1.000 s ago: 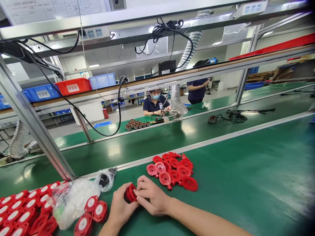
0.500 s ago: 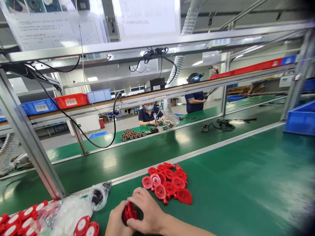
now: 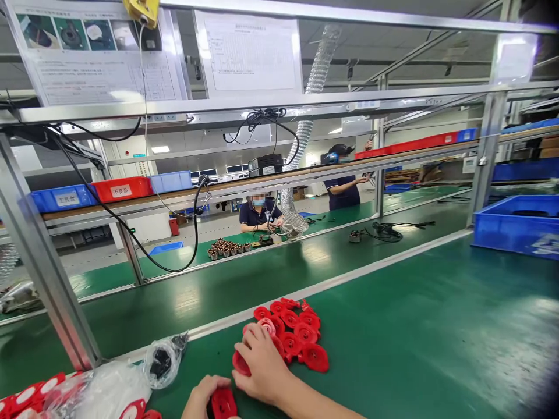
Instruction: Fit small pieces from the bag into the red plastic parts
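Observation:
My left hand (image 3: 201,396) sits at the bottom edge of the head view, holding a red round plastic part (image 3: 223,402). Just above it, my right hand (image 3: 259,364) grips another red part (image 3: 240,364) at the near left edge of a pile of red round parts (image 3: 293,333) on the green bench mat (image 3: 414,337). The two hands are a little apart.
A clear plastic bag (image 3: 105,391) and a smaller bag of black pieces (image 3: 163,361) lie at the left, with red-and-white parts (image 3: 26,397) beside them. A blue bin (image 3: 515,226) stands at the right. A slanted metal post (image 3: 39,259) rises at left. Two people work across the belt.
The hands were together on one red part; now the right hand has moved up to the pile with a part and the left hand keeps one. The camera tilted upward.

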The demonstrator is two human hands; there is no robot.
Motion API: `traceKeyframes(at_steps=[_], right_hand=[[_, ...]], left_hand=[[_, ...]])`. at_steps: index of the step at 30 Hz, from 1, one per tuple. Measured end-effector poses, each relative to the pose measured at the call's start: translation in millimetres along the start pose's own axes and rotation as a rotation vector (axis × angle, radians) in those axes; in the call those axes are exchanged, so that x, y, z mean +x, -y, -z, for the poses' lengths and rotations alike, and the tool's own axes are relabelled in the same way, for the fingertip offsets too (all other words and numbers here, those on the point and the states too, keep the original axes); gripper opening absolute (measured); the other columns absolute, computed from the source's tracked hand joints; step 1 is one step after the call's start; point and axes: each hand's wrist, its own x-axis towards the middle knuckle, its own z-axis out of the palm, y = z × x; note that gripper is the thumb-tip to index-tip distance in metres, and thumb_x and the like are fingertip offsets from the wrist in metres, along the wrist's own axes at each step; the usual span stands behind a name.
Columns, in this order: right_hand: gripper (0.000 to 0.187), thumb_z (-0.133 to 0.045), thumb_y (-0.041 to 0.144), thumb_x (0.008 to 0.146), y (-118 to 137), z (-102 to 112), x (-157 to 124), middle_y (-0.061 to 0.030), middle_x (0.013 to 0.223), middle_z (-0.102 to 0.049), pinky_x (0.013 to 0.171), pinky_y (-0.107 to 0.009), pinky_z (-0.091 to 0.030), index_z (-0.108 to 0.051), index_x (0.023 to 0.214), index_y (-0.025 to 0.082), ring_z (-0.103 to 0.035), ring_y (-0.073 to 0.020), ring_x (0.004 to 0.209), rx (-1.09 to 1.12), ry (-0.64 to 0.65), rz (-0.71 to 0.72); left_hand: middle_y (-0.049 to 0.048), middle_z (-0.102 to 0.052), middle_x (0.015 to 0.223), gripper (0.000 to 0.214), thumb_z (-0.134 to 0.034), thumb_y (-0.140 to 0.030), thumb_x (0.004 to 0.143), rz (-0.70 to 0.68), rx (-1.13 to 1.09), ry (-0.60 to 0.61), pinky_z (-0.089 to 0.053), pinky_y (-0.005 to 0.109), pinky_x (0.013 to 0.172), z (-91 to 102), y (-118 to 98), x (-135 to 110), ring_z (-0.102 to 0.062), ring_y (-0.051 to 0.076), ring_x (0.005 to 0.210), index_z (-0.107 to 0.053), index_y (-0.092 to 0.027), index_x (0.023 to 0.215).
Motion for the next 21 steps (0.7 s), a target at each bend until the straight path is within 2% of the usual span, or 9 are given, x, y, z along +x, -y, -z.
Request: traceKeyframes(at_steps=[3,6,9,11,13,16,19,20,21], right_hand=[[0.022,-0.077,0.032,0.076,-10,2,-3,-0.0148,0.106,-0.063,0.112,-0.067,-0.035,-0.07,0.092,0.018,-0.048,-0.0392,0.116,-0.11,0.07,-0.068],[0.026,-0.072,0.026,0.078,-22,-7,-7,-0.0204,0.116,-0.064,0.112,-0.07,-0.033,-0.072,0.102,0.015,-0.047,-0.044,0.122,-0.199,0.039,-0.04],[0.039,-0.066,0.022,0.077,-40,-22,-11,-0.0228,0.127,-0.063,0.108,-0.067,-0.039,-0.072,0.115,0.014,-0.048,-0.0447,0.125,-0.279,-0.05,0.039],[0.039,-0.063,0.023,0.079,-54,-32,-12,-0.0224,0.128,-0.064,0.105,-0.066,-0.041,-0.072,0.116,0.017,-0.051,-0.0446,0.124,-0.31,-0.099,0.105],[0.035,-0.062,0.025,0.082,-64,-40,-13,-0.021,0.126,-0.066,0.103,-0.065,-0.043,-0.074,0.115,0.02,-0.054,-0.044,0.122,-0.33,-0.131,0.158],[0.036,-0.062,0.023,0.084,-65,-41,-13,-0.0187,0.131,-0.066,0.101,-0.062,-0.047,-0.073,0.117,0.024,-0.057,-0.043,0.124,-0.311,-0.15,0.249],[0.031,-0.061,0.017,0.088,-45,-37,-14,-0.0157,0.138,-0.064,0.101,-0.054,-0.053,-0.073,0.116,0.025,-0.055,-0.0402,0.131,-0.211,-0.121,0.339],[0.03,-0.06,0.015,0.089,-36,-35,-14,-0.0147,0.139,-0.063,0.102,-0.051,-0.054,-0.073,0.114,0.024,-0.055,-0.0386,0.132,-0.171,-0.099,0.357],[0.029,-0.059,0.012,0.09,-27,-34,-13,-0.0139,0.139,-0.063,0.103,-0.049,-0.055,-0.073,0.112,0.024,-0.055,-0.037,0.133,-0.131,-0.076,0.367]], left_hand=[[0.0054,-0.076,0.079,0.052,-0.087,-0.069,0.063,-0.152,0.057,0.01,-0.063,0.036,0.07,-6.7,-1,10,-0.074,0.029,0.074,-0.081,-0.028,0.095],[0.0014,-0.069,0.061,0.04,-0.08,-0.071,0.072,-0.194,0.125,0.021,-0.061,0.036,0.065,-17.6,-5,13,-0.07,0.027,0.066,-0.08,-0.032,0.081],[0.0029,-0.075,0.07,0.035,-0.079,-0.067,0.076,-0.176,0.196,-0.014,-0.061,0.035,0.072,-22.5,-7,8,-0.072,0.026,0.073,-0.079,-0.032,0.083],[0.0074,-0.078,0.082,0.036,-0.078,-0.062,0.079,-0.184,0.249,-0.059,-0.061,0.037,0.078,-14.0,-11,3,-0.074,0.028,0.081,-0.079,-0.028,0.091],[0.0122,-0.078,0.093,0.035,-0.072,-0.055,0.087,-0.199,0.312,-0.164,-0.06,0.039,0.083,9.9,-22,-2,-0.073,0.029,0.088,-0.076,-0.023,0.1],[0.0112,-0.074,0.098,0.024,-0.052,-0.038,0.101,-0.121,0.425,-0.422,-0.056,0.037,0.085,74.2,-50,-15,-0.07,0.026,0.093,-0.07,-0.023,0.098],[0.0095,-0.072,0.095,0.028,-0.044,-0.033,0.104,0.145,0.592,-0.722,-0.053,0.035,0.083,149.9,-64,-37,-0.069,0.025,0.089,-0.066,-0.021,0.092],[0.0106,-0.074,0.099,0.026,-0.044,-0.031,0.103,0.306,0.68,-0.768,-0.053,0.035,0.085,171.1,-62,-45,-0.07,0.026,0.092,-0.067,-0.02,0.095],[0.0124,-0.074,0.104,0.027,-0.042,-0.026,0.103,0.499,0.763,-0.71,-0.052,0.035,0.088,188.4,-55,-53,-0.071,0.028,0.098,-0.068,-0.019,0.096]])
